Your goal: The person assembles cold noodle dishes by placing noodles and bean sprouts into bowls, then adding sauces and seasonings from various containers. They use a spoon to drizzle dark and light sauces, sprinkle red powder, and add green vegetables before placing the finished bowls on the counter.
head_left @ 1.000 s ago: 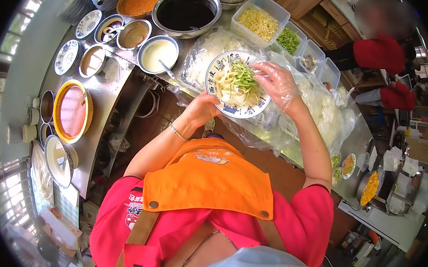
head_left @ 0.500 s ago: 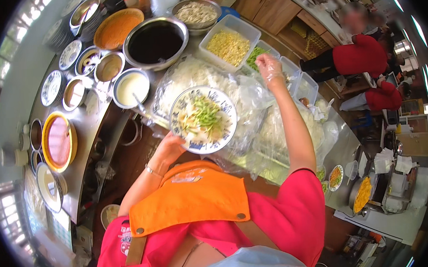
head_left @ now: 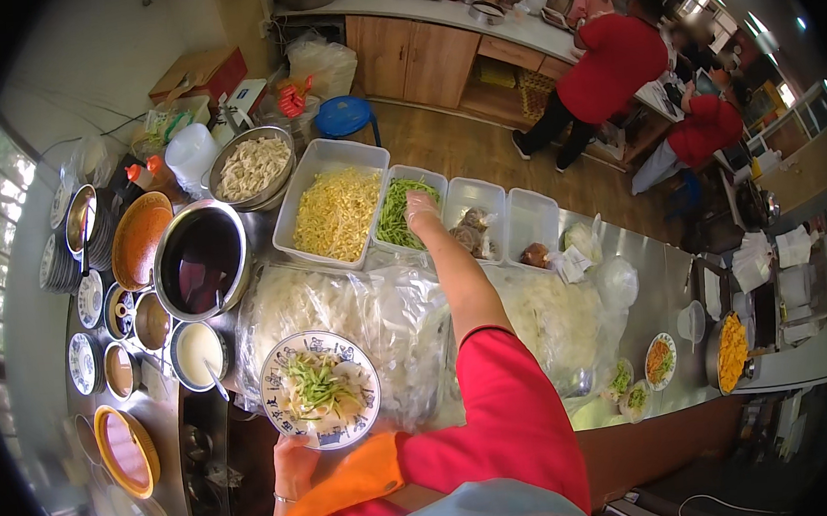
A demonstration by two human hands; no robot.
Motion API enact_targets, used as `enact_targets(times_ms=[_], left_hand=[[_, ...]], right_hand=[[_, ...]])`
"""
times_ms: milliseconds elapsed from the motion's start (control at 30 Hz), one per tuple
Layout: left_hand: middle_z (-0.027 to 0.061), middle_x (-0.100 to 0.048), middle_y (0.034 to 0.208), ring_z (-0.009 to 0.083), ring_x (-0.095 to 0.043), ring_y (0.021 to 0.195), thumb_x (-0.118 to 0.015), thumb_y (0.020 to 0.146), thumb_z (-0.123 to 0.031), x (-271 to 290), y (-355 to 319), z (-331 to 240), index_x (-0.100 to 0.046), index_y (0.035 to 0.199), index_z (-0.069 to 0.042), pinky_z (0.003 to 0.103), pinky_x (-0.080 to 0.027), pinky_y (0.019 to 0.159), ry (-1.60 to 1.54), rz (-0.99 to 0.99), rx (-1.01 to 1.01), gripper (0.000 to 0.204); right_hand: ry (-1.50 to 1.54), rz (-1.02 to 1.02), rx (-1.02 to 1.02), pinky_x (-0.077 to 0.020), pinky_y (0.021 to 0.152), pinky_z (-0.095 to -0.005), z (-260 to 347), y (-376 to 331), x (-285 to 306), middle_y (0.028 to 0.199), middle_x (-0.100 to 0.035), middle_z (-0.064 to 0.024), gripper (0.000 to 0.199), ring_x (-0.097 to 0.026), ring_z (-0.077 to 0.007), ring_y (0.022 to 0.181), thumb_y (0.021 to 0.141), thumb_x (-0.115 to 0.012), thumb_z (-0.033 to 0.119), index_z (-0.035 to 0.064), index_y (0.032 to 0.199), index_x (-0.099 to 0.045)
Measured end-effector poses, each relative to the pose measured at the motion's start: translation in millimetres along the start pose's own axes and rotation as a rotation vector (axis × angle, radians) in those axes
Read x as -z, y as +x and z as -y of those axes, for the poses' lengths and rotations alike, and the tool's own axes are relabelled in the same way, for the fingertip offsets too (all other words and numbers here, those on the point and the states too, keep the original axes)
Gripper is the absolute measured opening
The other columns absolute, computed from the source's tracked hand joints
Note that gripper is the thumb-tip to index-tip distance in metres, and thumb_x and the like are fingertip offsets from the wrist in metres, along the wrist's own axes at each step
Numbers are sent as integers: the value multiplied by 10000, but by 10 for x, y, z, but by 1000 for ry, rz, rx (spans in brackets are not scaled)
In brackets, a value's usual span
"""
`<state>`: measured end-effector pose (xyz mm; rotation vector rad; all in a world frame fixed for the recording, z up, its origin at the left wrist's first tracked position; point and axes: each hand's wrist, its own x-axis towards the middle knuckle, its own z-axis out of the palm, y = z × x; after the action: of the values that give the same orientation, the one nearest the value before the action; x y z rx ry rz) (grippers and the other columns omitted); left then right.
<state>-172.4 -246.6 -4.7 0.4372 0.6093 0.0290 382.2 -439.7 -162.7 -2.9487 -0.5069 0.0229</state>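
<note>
While the left hand [head_left: 293, 458] grips the patterned plate [head_left: 320, 389] level at six o'clock, keeping its toppings in place, the gloved right hand [head_left: 420, 207] reaches into the green-bean tub [head_left: 408, 208] at twelve o'clock, seemingly pinching some.

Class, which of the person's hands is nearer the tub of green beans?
Right. The right hand reaches into the tub of green beans; the left hand holds the patterned plate far nearer the body.

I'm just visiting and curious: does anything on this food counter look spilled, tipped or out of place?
Nothing stands out. The patterned plate sits level in the left hand, its toppings still on it. The right hand reaches into the tub of green vegetable strips. The tubs stand in a row, nothing visibly spilled.
</note>
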Motion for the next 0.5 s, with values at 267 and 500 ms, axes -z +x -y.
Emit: enact_targets(times_ms=[267,500], left_hand=[[112,-548,1340,266,-509,1247,-530,718,-35,-226,-62,135,-456,1356,-29,419,-399,1059,67,71,5,643],[136,-542,1324,301,-516,1235,-509,699,51,-216,-161,283,-445,1348,1,445,-428,1047,-32,63,-4,655]], right_hand=[[101,1,-15,-527,859,-395,-23,9,231,1008,-679,-167,145,-647,-355,974,854,-578,123,74,964,-660],[865,-281,66,-525,749,-371,307,-746,873,847,-682,-121,152,-662,-275,837,798,-660,169,71,910,-634]])
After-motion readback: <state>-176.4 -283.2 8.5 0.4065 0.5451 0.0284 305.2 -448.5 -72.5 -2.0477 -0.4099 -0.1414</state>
